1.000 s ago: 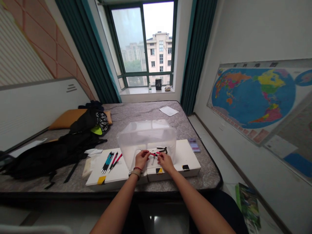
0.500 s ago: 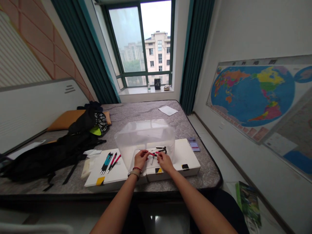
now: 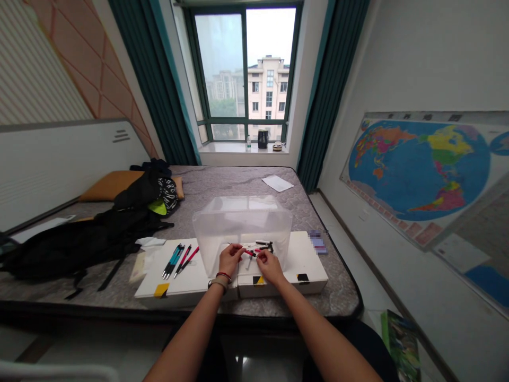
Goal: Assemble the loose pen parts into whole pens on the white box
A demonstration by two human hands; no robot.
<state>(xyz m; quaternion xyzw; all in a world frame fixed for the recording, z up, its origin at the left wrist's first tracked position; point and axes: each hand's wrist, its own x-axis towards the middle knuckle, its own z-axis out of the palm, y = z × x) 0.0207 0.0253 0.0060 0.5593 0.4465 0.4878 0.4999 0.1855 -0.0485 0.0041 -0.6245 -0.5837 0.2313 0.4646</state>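
My left hand point(image 3: 230, 260) and my right hand point(image 3: 269, 265) are close together at the open front of a clear plastic bin point(image 3: 242, 218) lying on its side. Between their pinched fingertips is a red pen point(image 3: 249, 253), with a dark part near the right fingers. Whether it is in one piece I cannot tell. Behind the fingers lie black and white pen parts point(image 3: 264, 244) inside the bin. To the left, several blue pens point(image 3: 173, 261) and two red pens point(image 3: 186, 262) rest on the white box point(image 3: 153, 281).
A second white box point(image 3: 308, 260) sits under the bin's right side. Both boxes lie on a grey mattress point(image 3: 338, 286). A black backpack point(image 3: 75, 249) is at the left, with tissues point(image 3: 150, 242) beside it. White paper point(image 3: 278, 183) lies farther back.
The camera view has shifted slightly, so the scene sits a little differently in the frame. My hands hold nearly the same pose around the red pen.
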